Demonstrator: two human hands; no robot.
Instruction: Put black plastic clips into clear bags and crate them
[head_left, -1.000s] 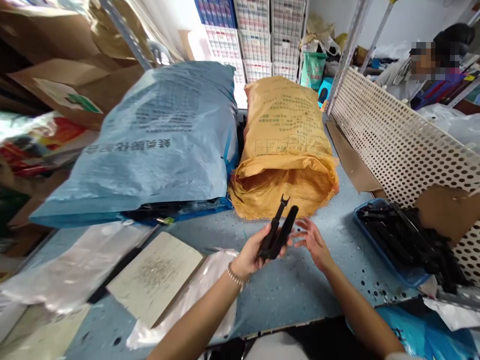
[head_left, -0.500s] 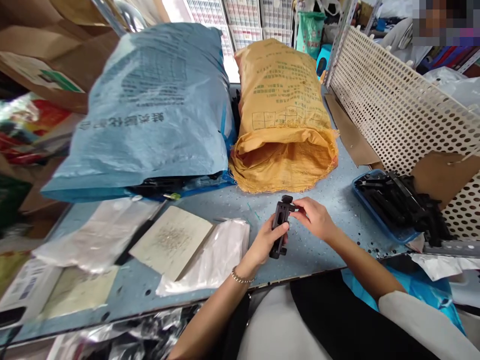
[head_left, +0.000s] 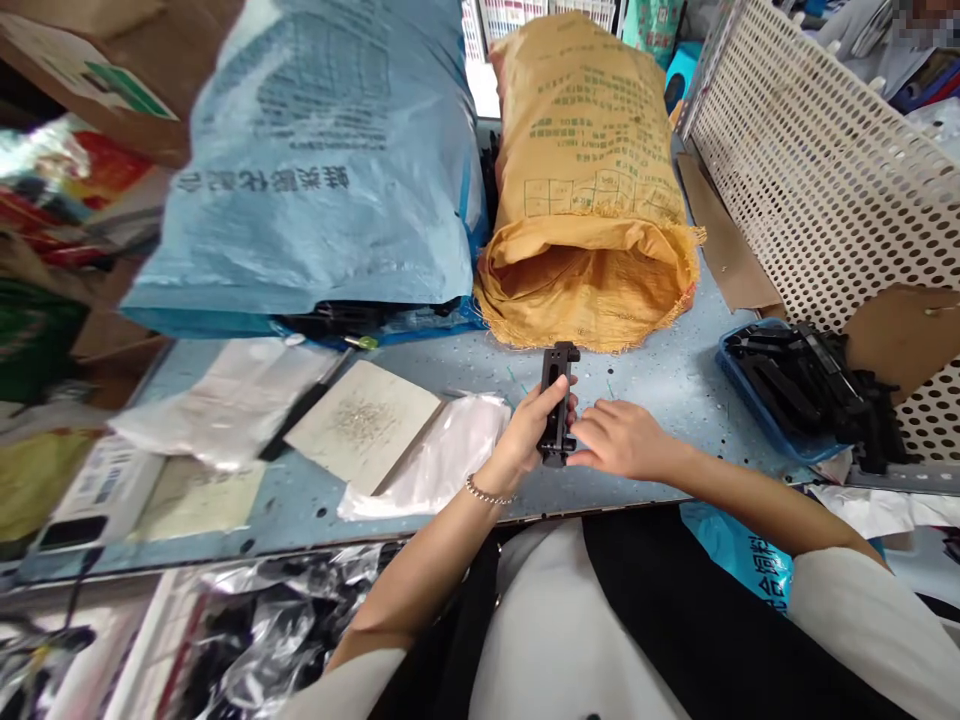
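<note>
A small black slotted bracket (head_left: 556,364) is held nearly upright above the table, with short end pieces jutting to the right at its top and bottom. My left hand (head_left: 528,428) is closed around its middle, thumb across the front. At the lower end, my right hand (head_left: 624,440) has curled fingers and thumb pinching the small protruding part; the exact contact is partly hidden by the fingers. Beyond the bracket lies the open mouth of a yellow woven sack (head_left: 589,285).
A full blue sack (head_left: 322,200) stands at the back left. On the right, a blue basket (head_left: 757,420) holds several black parts beside a perforated panel (head_left: 817,150). A cardboard square (head_left: 360,425) and white plastic bags (head_left: 439,455) lie left of my hands.
My right hand has moved from the bracket's upper end down to its lower end. My left hand keeps hold of the bracket. The camera view has tilted downward.
</note>
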